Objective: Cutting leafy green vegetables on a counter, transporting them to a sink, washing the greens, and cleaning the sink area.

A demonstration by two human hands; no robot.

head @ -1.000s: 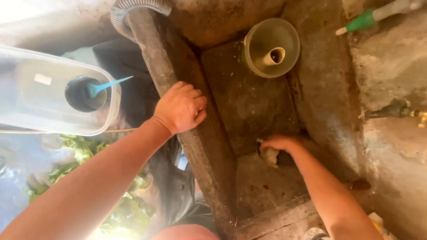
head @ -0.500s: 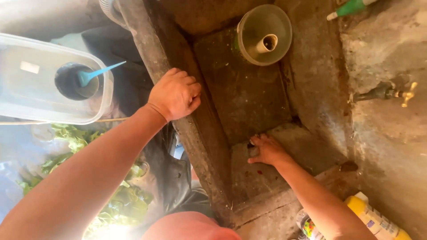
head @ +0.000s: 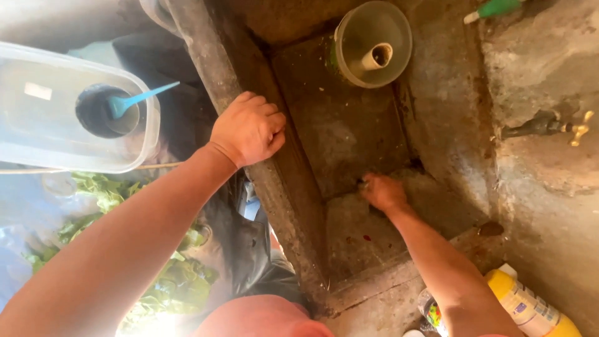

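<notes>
Left hand [head: 248, 129] stays curled over concrete sink rim [head: 212, 62]. Right hand [head: 382, 191] has shifted along basin floor [head: 349, 125], fingers pressed down; grasp unclear. Funnel [head: 373, 43] far corner, untouched.

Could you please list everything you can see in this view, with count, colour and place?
concrete basin: one, grey-brown, centre, with a raised step inside it
basin rim: one, grey, running down the left of the basin
funnel-shaped bowl: one, olive green, top of the basin
tap: one, dark with a brass handle, right wall
clear plastic tub: one, transparent, upper left
dark cup: one, in the tub, with a blue spoon
leafy greens: a heap, green, lower left
yellow bottle: one, bottom right
green-handled tool: one, top right edge
left hand: resting on the basin rim
right hand: down on the basin floor by the step; whether it holds anything cannot be told
</notes>
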